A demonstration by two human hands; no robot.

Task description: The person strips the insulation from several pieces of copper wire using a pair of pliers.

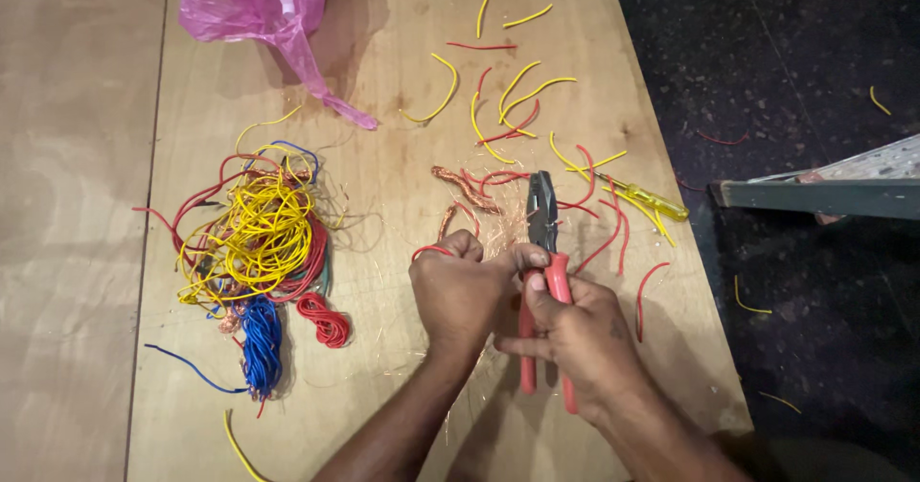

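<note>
One tangled heap of yellow, red and blue wire [257, 252] lies at the counter's [383, 156] left, below one pink plastic bag [259, 3]. Mid-counter, the left hand [458, 290] is fisted around a red wire piece [431, 249]; the right hand [575, 333] clasps one pair of red-handled pliers [543, 281]. One yellow-handled screwdriver [652, 199] lies further right among scattered offcuts.
</note>
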